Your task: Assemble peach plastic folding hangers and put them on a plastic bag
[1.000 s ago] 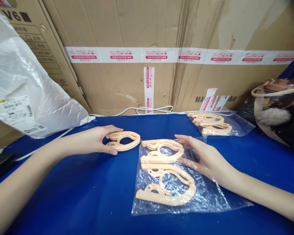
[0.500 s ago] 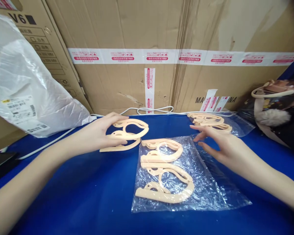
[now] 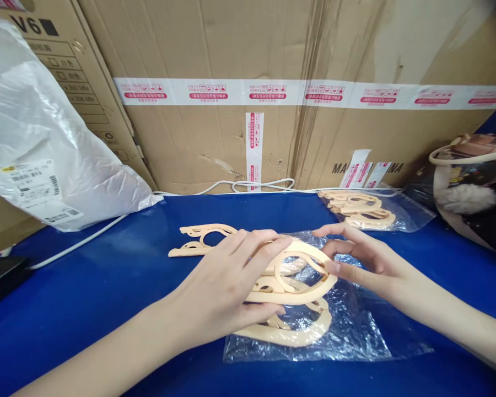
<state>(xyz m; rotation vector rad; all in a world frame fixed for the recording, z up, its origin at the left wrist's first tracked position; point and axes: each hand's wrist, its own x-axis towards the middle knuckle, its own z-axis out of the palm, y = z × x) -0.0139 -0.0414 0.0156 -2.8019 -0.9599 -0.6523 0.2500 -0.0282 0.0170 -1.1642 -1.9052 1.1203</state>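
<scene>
My left hand [image 3: 227,281] is wrapped round a folded beige folding hanger [image 3: 300,298], thumb below and fingers over the top. At the hanger's right end, the thumb and fingers of my right hand [image 3: 367,262] pinch its rounded tip. Under the held hanger lies a clear plastic bag [image 3: 351,336] with bagged hangers [image 3: 293,337] inside, partly covered by my left hand. Another loose folded hanger [image 3: 190,252] rests on the blue surface behind my left hand, its right end hidden by the fingers.
Farther back on the right lies a second clear bag of several hangers [image 3: 372,220]. A white parcel [image 3: 66,160] leans at the left. A white cable [image 3: 215,187] runs along the large cardboard box [image 3: 190,143]. A dark bag with a pompom [image 3: 463,198] sits at the right.
My left hand has lifted one hanger off the other and brought it right, over the clear bag. My right hand has moved down slightly and closed on its right end.
</scene>
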